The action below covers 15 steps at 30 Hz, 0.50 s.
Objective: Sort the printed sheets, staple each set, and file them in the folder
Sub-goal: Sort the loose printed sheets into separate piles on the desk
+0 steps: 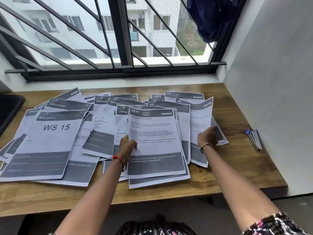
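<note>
Many printed sheets lie spread over the wooden desk [220,177]. In the middle sits a small stack topped by the "2641 Kitchen" sheet [155,133]. My left hand [127,146] pinches that sheet's left edge. To the right, my right hand [208,136] grips the "85" kitchen sheet [200,116], which curls upward off the pile. A large "WS 15 Balcony 3" sheet [49,141] lies at the left. A stapler [254,139] with a blue end rests on the desk at the far right, apart from both hands. No folder is in view.
A barred window [118,39] runs along the back of the desk, and a white wall [271,99] closes off the right side. A dark object [8,109] sits at the desk's left edge. Dark blue cloth [210,17] hangs at the upper right.
</note>
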Tool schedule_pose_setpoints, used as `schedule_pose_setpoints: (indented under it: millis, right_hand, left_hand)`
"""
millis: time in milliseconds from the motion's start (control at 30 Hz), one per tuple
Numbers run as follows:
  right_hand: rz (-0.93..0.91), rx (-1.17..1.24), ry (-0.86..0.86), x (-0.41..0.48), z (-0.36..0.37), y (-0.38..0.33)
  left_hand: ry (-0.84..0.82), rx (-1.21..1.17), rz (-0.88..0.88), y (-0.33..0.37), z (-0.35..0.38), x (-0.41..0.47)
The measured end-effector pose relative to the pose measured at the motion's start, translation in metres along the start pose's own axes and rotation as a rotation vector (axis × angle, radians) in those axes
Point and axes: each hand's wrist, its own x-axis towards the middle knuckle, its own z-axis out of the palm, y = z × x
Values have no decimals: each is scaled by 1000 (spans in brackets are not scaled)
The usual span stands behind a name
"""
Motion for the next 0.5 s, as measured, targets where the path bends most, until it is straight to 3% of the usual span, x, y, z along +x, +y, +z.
schedule_pose_setpoints:
  millis: [100,300,500]
  right_hand:
    - [-45,56,66,-4,-4,-4]
    - [-192,226,409,-7,-26,-38]
    - [-689,679,680,-7,-68,-108]
  left_hand:
    - [-9,-7,1,-1,0,-2]
    - [-23,-5,-6,0,1,-4]
    - [-18,-12,-33,4,2,-6]
